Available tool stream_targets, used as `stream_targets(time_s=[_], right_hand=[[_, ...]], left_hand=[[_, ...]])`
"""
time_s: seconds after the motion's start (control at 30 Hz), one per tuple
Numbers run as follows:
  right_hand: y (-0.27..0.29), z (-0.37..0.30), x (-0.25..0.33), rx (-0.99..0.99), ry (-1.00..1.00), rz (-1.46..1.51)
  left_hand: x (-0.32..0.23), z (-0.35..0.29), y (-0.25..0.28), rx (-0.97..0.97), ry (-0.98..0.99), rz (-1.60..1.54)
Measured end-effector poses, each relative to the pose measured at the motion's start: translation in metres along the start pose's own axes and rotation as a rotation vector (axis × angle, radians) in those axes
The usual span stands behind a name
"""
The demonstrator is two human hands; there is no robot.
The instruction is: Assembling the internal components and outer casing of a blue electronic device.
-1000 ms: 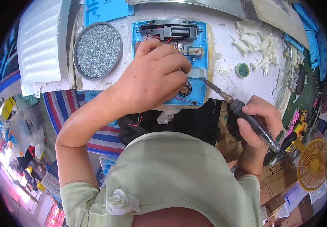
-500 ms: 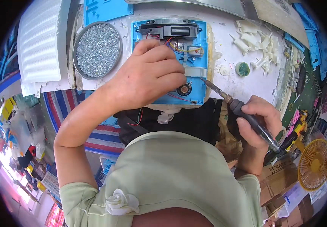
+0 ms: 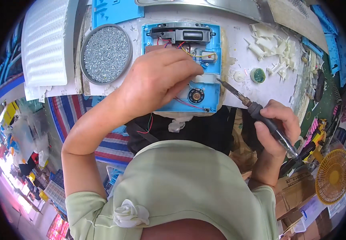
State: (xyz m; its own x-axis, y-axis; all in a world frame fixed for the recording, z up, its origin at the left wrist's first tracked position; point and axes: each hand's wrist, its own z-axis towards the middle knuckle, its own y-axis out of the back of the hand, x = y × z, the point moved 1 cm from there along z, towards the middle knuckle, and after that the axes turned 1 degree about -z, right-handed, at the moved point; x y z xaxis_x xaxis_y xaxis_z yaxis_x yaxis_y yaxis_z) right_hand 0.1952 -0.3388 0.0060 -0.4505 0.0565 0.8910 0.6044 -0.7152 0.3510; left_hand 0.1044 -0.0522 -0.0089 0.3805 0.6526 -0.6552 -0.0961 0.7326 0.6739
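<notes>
My right hand is wrapped around the dark handle of a soldering iron. The iron's tip points up and left, at the right side of a light-blue plastic housing. Over the housing's left half, my left hand is closed with its fingers bent in a pinch. Its fingertips are partly hidden, so what they hold cannot be made out. Inside the housing are a black module, thin coloured wires, a small boxed part, a pale strip and a round speaker.
A round grey tray full of small screws stands left of the housing. To the right are a small tub of green stuff and a pile of white plastic parts. A yellow fan is at the lower right.
My left fingers have shifted over the housing and drawn together, leaving the speaker in full view. The iron's tip has moved slightly up and to the right.
</notes>
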Motion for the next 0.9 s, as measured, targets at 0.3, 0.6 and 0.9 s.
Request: stream_targets(time_s=[0.3,0.6,0.9], right_hand=[[0.003,-0.002,0.001,-0.015,-0.034,0.002],[0.006,-0.003,-0.001,-0.026,0.015,0.0],[-0.001,0.001,0.003,-0.006,0.031,-0.029]], left_hand=[[-0.002,0.0,-0.005,-0.061,0.136,-0.064],[-0.003,-0.001,-0.012,0.054,-0.023,-0.02],[-0.006,-0.003,-0.009,0.185,-0.032,0.064]])
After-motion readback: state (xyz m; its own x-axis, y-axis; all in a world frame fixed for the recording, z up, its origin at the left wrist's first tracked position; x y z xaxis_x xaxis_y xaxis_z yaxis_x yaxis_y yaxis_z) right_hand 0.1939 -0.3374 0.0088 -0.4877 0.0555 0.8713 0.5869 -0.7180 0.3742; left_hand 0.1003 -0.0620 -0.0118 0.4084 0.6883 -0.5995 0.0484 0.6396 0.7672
